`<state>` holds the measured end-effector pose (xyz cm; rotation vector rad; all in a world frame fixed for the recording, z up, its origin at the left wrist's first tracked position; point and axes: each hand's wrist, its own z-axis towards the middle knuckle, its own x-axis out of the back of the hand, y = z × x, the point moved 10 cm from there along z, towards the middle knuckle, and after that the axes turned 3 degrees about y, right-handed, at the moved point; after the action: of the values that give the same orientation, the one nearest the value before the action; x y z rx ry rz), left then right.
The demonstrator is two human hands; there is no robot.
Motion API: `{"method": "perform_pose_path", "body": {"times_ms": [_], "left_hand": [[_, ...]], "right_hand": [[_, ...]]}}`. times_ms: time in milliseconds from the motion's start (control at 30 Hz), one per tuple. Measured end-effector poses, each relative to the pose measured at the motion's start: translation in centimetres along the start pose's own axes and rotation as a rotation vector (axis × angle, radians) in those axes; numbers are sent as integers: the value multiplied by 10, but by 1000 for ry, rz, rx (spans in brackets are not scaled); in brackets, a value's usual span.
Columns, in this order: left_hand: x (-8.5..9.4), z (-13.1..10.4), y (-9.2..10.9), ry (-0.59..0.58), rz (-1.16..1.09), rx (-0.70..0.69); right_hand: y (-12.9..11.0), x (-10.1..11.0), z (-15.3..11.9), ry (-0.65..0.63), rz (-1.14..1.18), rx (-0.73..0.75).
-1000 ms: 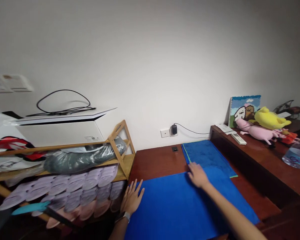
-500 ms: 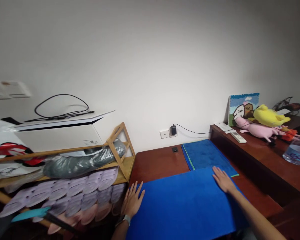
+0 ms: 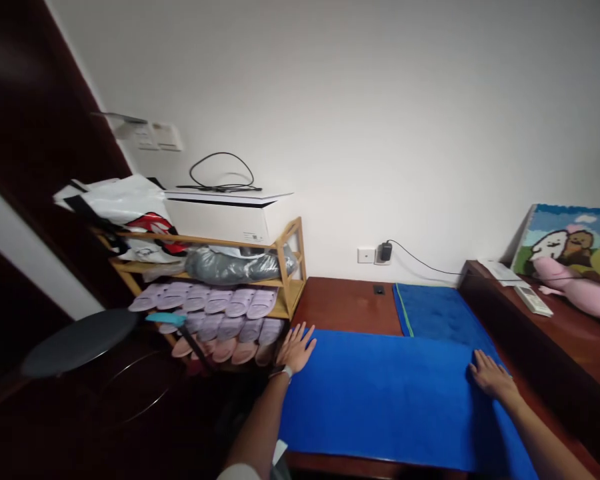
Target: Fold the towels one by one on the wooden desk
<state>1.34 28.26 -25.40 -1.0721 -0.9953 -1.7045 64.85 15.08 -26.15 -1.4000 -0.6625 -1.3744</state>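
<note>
A bright blue cloth [image 3: 380, 393] lies spread flat over the reddish-brown desk [image 3: 347, 307]. My left hand [image 3: 296, 348] rests palm down at its far left corner, fingers spread. At the cloth's far right corner my right hand [image 3: 491, 373] lies flat with its fingers stretched out. Neither hand grips anything. Behind the spread cloth is a darker blue towel [image 3: 433, 310] with a green edge, partly covered by it.
At left stands a wooden rack [image 3: 293, 300] with rows of slippers [image 3: 217, 300] and a white box [image 3: 215, 217] on top. A round stool [image 3: 80, 340] is beside it. A raised ledge at right holds a remote control [image 3: 533, 300] and a pink plush toy [image 3: 580, 287].
The view has swung left, bringing the stool and a dark door frame in. Both hands stay flat at the cloth's far corners. The cloth's near edge now shows.
</note>
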Motion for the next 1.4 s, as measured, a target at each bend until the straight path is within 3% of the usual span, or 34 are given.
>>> {"method": "perform_pose_path", "body": {"times_ms": [67,133,233,300,367,433,500,600,667,733,833,900,967,1033,1133,1200,1300,1400], "left_hand": [[9,-2,4,41,-13,-25],[20,-6,10,91,-31,-53],[33,-18,31,134,-58,-109],[35,-33,51,128,-71,-164],[32,-54,71,97,-75,-225],[25,-76,79,44,-60,-252],[19,-94,70,-15,-30,-213],[15,-107,40,-70,6,-98],[16,-109,26,-80,14,-64],[17,-108,20,-77,14,-64],[20,-105,22,-61,13,-83],[21,-104,26,-63,13,-94],[21,-103,28,-84,14,-95],[23,-101,27,-107,16,-90],[28,-103,23,-116,13,-91],[32,-109,23,-96,12,-90],[38,-123,50,-19,-12,-127],[34,-137,116,-12,-68,-279]], "right_hand": [[-60,6,-13,37,-24,97],[-139,-1,-41,39,-7,210],[-273,-34,-102,-62,72,442],[-347,-55,-141,-133,140,564],[-398,-70,-169,-192,198,644],[-421,-78,-183,-229,234,672],[-418,-80,-183,-243,241,663],[-368,-73,-168,-240,200,592],[-307,-63,-153,-217,156,501],[-230,-50,-140,-177,113,383],[-104,-30,-125,-107,48,170],[-35,-19,-121,-76,26,54],[11,-10,-119,-57,31,-8],[32,-4,-118,-53,55,-29],[29,3,-118,-40,51,-33],[3,9,-122,12,30,-3],[-78,7,-140,71,89,127],[-195,-15,-175,-5,217,338]]}}
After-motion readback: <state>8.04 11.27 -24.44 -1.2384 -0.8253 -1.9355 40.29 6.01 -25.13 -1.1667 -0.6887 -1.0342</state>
